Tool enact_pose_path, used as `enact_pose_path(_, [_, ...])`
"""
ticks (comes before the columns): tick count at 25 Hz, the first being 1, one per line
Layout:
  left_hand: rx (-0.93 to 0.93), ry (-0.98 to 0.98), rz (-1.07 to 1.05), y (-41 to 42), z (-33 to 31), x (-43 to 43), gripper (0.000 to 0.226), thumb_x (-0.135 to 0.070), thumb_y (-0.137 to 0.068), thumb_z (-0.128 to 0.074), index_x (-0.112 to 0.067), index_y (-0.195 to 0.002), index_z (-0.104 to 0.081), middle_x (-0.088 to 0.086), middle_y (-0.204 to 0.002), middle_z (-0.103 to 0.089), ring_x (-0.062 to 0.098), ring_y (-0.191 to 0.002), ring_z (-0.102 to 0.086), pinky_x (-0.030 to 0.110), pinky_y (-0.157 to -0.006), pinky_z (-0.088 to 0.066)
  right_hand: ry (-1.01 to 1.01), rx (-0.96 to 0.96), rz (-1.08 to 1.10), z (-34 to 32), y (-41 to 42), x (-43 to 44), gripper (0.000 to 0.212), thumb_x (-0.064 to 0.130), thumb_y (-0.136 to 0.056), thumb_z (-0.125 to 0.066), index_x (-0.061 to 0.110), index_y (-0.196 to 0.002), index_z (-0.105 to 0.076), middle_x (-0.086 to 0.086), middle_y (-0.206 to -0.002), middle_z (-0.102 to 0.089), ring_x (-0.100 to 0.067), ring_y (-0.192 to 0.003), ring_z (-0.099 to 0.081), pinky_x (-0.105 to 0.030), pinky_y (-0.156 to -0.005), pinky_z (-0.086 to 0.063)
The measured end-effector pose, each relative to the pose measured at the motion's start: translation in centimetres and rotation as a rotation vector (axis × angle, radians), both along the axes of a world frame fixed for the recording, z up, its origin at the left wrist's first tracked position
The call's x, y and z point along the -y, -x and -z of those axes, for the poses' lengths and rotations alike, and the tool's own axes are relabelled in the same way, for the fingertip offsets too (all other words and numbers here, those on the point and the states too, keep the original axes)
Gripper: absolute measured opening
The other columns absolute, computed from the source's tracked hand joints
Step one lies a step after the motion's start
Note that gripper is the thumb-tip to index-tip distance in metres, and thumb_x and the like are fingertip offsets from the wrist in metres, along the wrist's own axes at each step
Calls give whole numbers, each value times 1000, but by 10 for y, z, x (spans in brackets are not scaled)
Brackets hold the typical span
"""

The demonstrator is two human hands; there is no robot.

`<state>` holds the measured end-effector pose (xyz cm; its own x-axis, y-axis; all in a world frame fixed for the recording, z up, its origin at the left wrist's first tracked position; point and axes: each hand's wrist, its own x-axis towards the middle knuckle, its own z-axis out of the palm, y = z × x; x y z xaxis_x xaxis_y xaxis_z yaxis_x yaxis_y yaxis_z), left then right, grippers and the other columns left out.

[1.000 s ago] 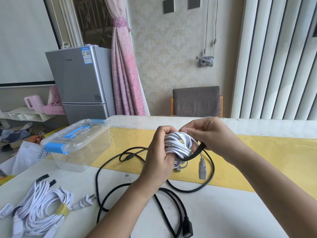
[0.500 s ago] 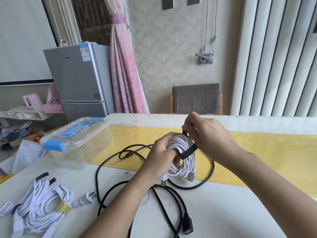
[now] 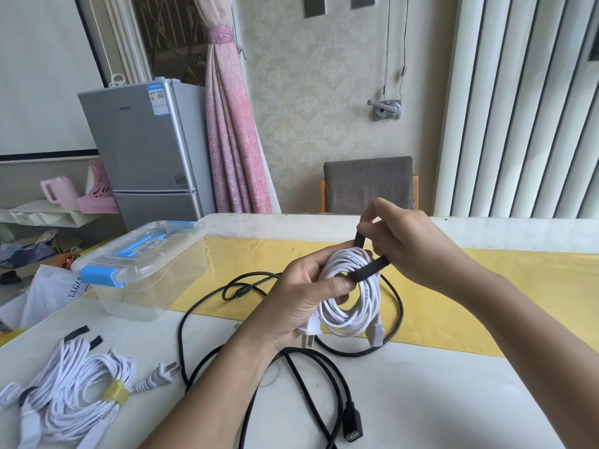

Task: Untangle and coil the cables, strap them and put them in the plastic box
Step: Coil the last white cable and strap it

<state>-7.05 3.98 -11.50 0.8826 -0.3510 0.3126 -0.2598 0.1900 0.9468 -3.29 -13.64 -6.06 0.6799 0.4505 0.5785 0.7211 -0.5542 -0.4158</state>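
Strapping seems underway: the left hand (image 3: 301, 296) grips the coiled white cable (image 3: 351, 314) above the table (image 3: 437, 400), thumb pinning the flat black strap (image 3: 369, 270) so it cannot slip, while the right hand (image 3: 410, 251) pinches its free end over the coil's top for wrapping.

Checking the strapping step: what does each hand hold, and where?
The left hand grips the white cable coil at its upper side; the right hand pinches the black strap above the coil.
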Motion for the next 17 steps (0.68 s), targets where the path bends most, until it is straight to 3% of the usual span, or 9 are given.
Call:
enact_pose_path(4, [-33, 106, -69, -3, -2, -3, 63, -17, -65, -64, -11, -127, -60, 5, -98, -63, 19, -81, -47, 21, -63, -42, -14, -23, -67, -10, 12, -2, 14, 22, -94, -54, 15, -81, -55, 1, -48, -51, -15, -48, -40, -19, -47, -32])
enact_pose_path(7, [-77, 100, -127, -6, 1, -6, 51, -9, -67, -57, -15, -117, -67, 18, -99, -56, 34, -89, -39, 47, -78, -36, 58, -18, -66, -9, 19, -10, 18, 30, -92, -57, 19, -79, -55, 8, -46, -48, -9, -47, -43, -18, -47, -33])
enact_pose_path(9, [-92, 65, -157, -7, 3, -6, 47, -5, -71, -51, -13, -115, -67, 20, -96, -55, 37, -90, -38, 55, -80, -33, 66, -56, -64, -10, 19, -11, 26, 42, -88, -58, 18, -78, -56, 7, -44, -46, -11, -46, -40, -20, -46, -31])
enact_pose_path(12, [-91, 75, -231, -6, 3, -7, 44, -4, -71, -46, -19, -102, -72, 12, -89, -64, 33, -90, -42, 40, -76, -35, 133, -134, -94, -16, 23, -6, 34, 56, -75, -62, 23, -72, -57, 13, -46, -48, -9, -46, -39, -18, -46, -31])
enact_pose_path(14, [-77, 87, -239, -6, 3, -7, 37, -6, -72, -50, -21, -97, -72, 10, -89, -63, 32, -91, -40, 39, -77, -32, 214, -135, -131, -22, 27, -2, 22, 43, -76, -71, 27, -67, -61, 18, -50, -51, -5, -49, -44, -14, -48, -33])
enact_pose_path(17, [-70, 62, -226, -2, 0, -5, 30, -11, -69, -56, -22, -92, -71, 14, -86, -55, 31, -82, -38, 35, -71, -32, 208, -87, -137, -29, 30, 3, 11, 30, -77, -76, 27, -69, -68, 11, -60, -59, -5, -59, -51, -14, -52, -36])
